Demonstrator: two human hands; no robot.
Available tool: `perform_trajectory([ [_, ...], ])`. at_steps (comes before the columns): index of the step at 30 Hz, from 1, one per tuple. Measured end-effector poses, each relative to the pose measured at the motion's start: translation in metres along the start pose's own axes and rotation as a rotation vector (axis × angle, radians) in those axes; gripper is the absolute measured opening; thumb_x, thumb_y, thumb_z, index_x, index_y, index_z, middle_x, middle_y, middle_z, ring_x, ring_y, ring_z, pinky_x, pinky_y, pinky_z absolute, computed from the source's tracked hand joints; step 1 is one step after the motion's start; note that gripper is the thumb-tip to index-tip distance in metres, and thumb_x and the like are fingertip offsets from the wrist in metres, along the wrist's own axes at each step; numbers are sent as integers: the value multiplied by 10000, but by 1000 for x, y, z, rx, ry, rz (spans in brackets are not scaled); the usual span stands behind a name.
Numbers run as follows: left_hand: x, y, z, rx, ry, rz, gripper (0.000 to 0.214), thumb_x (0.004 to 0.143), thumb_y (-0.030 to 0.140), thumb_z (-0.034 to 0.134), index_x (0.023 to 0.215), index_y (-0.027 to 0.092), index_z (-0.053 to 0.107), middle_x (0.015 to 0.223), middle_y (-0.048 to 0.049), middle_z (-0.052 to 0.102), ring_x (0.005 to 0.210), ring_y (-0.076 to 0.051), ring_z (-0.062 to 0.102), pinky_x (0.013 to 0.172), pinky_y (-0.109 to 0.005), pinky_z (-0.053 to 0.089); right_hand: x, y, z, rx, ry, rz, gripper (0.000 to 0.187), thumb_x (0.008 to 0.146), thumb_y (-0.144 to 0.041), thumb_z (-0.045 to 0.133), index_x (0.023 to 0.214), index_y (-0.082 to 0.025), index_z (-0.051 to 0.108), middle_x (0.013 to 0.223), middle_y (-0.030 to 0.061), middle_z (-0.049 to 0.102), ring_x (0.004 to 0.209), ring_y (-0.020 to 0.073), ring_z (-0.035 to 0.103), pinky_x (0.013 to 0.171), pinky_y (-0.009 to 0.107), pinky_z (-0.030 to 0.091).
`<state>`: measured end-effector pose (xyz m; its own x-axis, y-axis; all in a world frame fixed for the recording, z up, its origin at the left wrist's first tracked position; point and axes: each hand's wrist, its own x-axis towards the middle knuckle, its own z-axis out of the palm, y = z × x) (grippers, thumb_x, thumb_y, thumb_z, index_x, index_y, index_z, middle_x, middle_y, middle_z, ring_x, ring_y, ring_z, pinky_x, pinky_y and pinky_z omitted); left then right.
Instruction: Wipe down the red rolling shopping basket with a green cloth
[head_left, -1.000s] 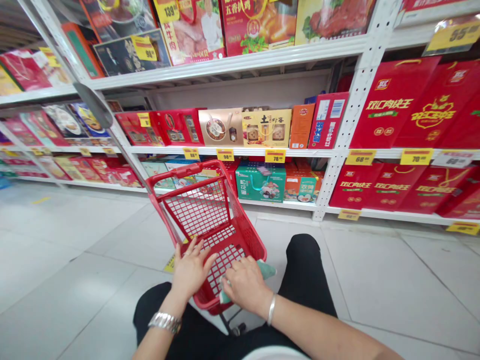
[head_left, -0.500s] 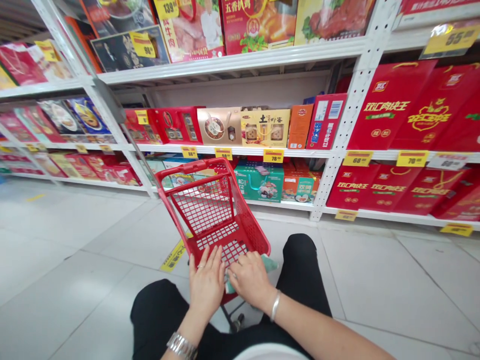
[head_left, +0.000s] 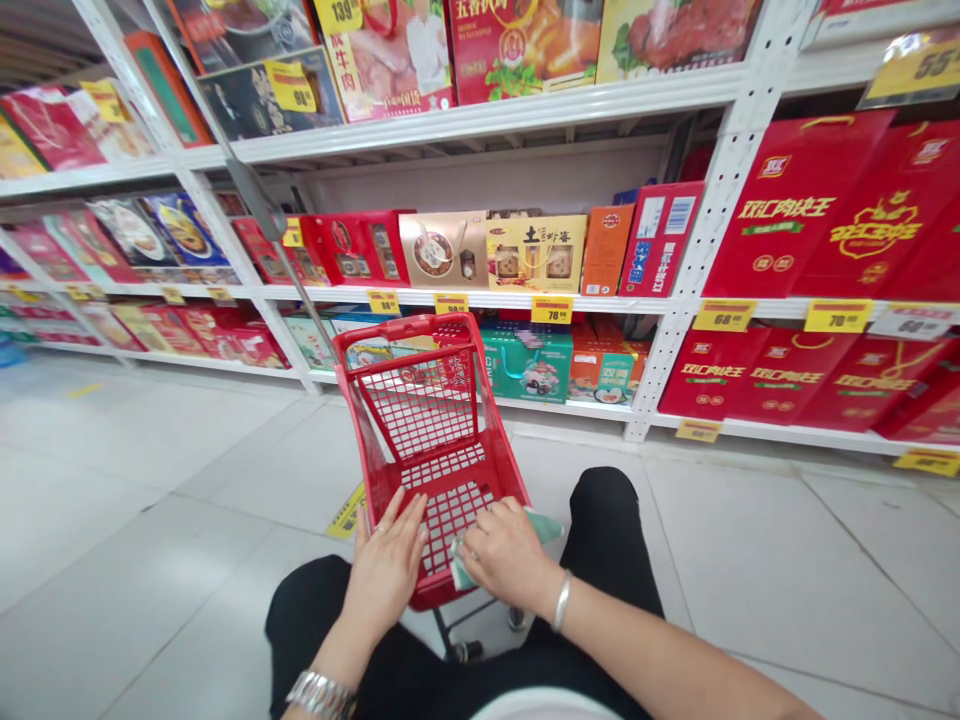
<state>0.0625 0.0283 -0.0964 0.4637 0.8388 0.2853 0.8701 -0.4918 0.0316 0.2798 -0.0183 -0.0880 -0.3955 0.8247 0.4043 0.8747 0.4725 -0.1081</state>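
So, the person's left hand point(head_left: 386, 575) lies on the near end of a red wire shopping cart point(head_left: 424, 410), its fingers point(head_left: 394, 525) spread apart on the red mesh and touching it. The right hand point(head_left: 510, 555) sits just beside the left hand on the same end of the cart, its fingers point(head_left: 499, 515) bunched together over a pale green cloth point(head_left: 544, 524); they press on it, but I cannot tell whether they are clamped. That cloth lies across the cart's near end, with one corner poking out past the right side of the cart and another showing under the right palm. A silver wristwatch point(head_left: 321, 695) circles the left wrist and a silver bangle point(head_left: 561, 602) the right. Black trousers point(head_left: 611, 510) show below and to the right of the cart, and a grey pole point(head_left: 259, 195) rises from the cart's far end. Beyond the cart stand white metal shelves point(head_left: 487, 300) holding boxed gift sets point(head_left: 532, 255), and red gift bags point(head_left: 780, 210) fill the shelves to its right, with yellow price tags point(head_left: 552, 310) along the edges.
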Motion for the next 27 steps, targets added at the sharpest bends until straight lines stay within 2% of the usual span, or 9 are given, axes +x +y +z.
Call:
perform_trajectory([
  [3, 3, -10, -5, -5, -49, 31, 520, 995, 354, 295, 1424, 204, 549, 1410, -100, 597, 1422, -334, 421, 1197, -677, 156, -4, 30, -10, -16, 24, -61, 303, 985, -339, 514, 774, -206, 686, 763, 27, 635, 799, 184, 526, 946, 390, 352],
  [6, 10, -15, -8, -1, -89, 22, 511, 986, 364, 322, 1407, 210, 569, 1425, -96, 579, 1426, -346, 412, 1191, -694, 145, -4, 42, -10, -1, 58, -116, 280, 964, -332, 547, 749, -210, 678, 760, 18, 634, 819, 183, 530, 1028, 384, 325],
  [9, 21, -15, -10, 22, -148, -31, 508, 972, 426, 376, 1399, 237, 578, 1435, -86, 570, 1433, -347, 402, 1193, -687, 155, 2, 29, -1, -10, 83, -45, 276, 957, -324, 557, 747, -195, 682, 756, 38, 635, 802, 193, 537, 946, 372, 377],
  [12, 32, -20, -14, 52, -192, -112, 504, 964, 485, 405, 1383, 275, 591, 1426, -77, 584, 1417, -328, 430, 1197, -653, 185, 12, 2, 9, -22, 78, 80, 260, 958, -310, 552, 783, -178, 691, 778, 64, 645, 805, 208, 556, 876, 380, 397],
  [14, 37, -32, -16, 83, -200, -144, 487, 966, 483, 406, 1368, 289, 602, 1422, -76, 588, 1408, -315, 446, 1201, -652, 157, 20, -20, 13, -15, 56, 125, 256, 960, -321, 552, 807, -172, 693, 790, 70, 648, 811, 214, 569, 880, 393, 399],
  [17, 39, -62, -18, 139, -185, -111, 483, 971, 451, 396, 1379, 276, 587, 1446, -79, 565, 1425, -300, 424, 1198, -673, 70, 30, -48, 16, 18, 24, 85, 257, 951, -381, 574, 854, -173, 689, 823, 68, 653, 833, 221, 580, 883, 403, 403],
  [20, 36, -97, -17, 192, -136, -107, 503, 971, 404, 374, 1427, 265, 534, 1501, -79, 503, 1457, -300, 371, 1183, -696, 57, 38, -65, 18, 52, 24, -69, 257, 941, -424, 592, 878, -193, 685, 845, 46, 656, 838, 217, 573, 876, 392, 410],
  [24, 32, -122, -13, 248, -95, -176, 548, 965, 357, 352, 1497, 264, 438, 1577, -85, 395, 1491, -329, 292, 1163, -720, 110, 47, -58, 15, 82, 22, -192, 249, 922, -448, 627, 864, -216, 698, 827, 18, 655, 831, 196, 555, 926, 378, 391],
  [27, 32, -123, -11, 247, -99, -207, 565, 969, 354, 348, 1524, 255, 386, 1606, -80, 345, 1505, -328, 255, 1169, -704, 135, 59, -25, 7, 37, -4, -175, 241, 937, -420, 614, 844, -216, 703, 829, 25, 660, 842, 189, 548, 980, 380, 356],
])
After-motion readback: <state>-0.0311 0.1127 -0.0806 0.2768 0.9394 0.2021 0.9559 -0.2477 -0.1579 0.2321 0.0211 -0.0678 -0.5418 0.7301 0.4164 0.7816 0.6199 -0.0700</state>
